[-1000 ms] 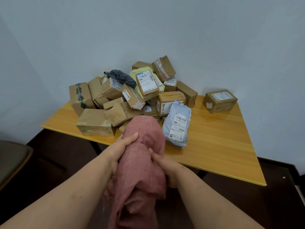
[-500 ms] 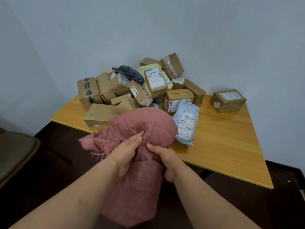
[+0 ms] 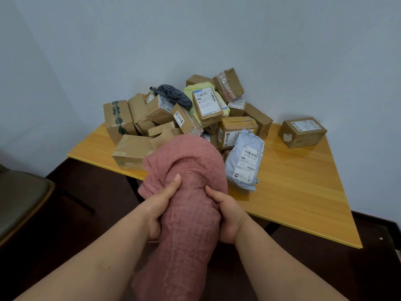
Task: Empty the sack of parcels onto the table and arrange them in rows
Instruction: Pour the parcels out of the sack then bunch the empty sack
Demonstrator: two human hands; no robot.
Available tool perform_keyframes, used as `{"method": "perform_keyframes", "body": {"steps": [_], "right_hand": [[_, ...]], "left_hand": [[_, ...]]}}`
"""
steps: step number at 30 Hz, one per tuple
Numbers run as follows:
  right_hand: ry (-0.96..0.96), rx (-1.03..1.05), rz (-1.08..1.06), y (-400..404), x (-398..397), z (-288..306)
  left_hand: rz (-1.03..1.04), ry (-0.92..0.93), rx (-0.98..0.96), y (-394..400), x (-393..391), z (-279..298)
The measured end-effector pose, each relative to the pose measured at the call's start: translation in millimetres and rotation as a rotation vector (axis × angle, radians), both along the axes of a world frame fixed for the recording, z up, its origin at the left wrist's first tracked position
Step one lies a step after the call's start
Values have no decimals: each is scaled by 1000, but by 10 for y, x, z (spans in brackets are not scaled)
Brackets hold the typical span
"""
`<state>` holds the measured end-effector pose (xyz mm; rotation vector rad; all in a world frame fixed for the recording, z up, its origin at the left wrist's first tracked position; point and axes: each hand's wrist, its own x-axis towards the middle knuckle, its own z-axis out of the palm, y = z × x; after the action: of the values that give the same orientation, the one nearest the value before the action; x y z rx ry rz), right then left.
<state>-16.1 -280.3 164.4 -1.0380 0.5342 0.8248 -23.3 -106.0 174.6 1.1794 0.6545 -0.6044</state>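
A pink woven sack (image 3: 188,209) is bunched into a thick roll in front of the table's near edge. My left hand (image 3: 161,203) grips its left side, thumb laid across the cloth. My right hand (image 3: 227,216) grips its right side. Behind the sack, several brown cardboard parcels (image 3: 186,120) lie in a loose heap on the yellow wooden table (image 3: 303,192), together with a yellow padded mailer (image 3: 201,92) and a dark grey bag (image 3: 173,95). A pale blue mailer (image 3: 244,161) leans at the heap's front right. One brown box (image 3: 302,132) sits apart at the far right.
The table stands in a corner between two pale walls. A grey chair seat (image 3: 19,203) is at the left edge over a dark floor (image 3: 71,231). Bare tabletop lies in the right half, in front of the lone box.
The loose frayed end that stuck out to the left has been gathered in. The sack is now a tighter roll, and both hands have shifted their grip on it.
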Motion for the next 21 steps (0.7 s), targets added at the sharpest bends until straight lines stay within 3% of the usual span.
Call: {"method": "perform_keyframes", "body": {"steps": [6, 8, 11, 15, 18, 21], "right_hand": [[-119, -341, 181, 30, -40, -63], [-74, -354, 192, 15, -14, -171], [18, -179, 230, -24, 19, -214], [-88, 124, 327, 6, 1, -193], [-96, 200, 251, 79, 38, -184], [-30, 114, 268, 46, 33, -190]], "left_hand": [[66, -169, -11, 69, 30, -20], [140, -228, 29, 56, 52, -52], [298, -299, 79, 69, 117, -111], [461, -303, -25, 88, 215, -95], [504, -272, -155, 53, 274, -41], [546, -305, -210, 29, 307, 9]]}}
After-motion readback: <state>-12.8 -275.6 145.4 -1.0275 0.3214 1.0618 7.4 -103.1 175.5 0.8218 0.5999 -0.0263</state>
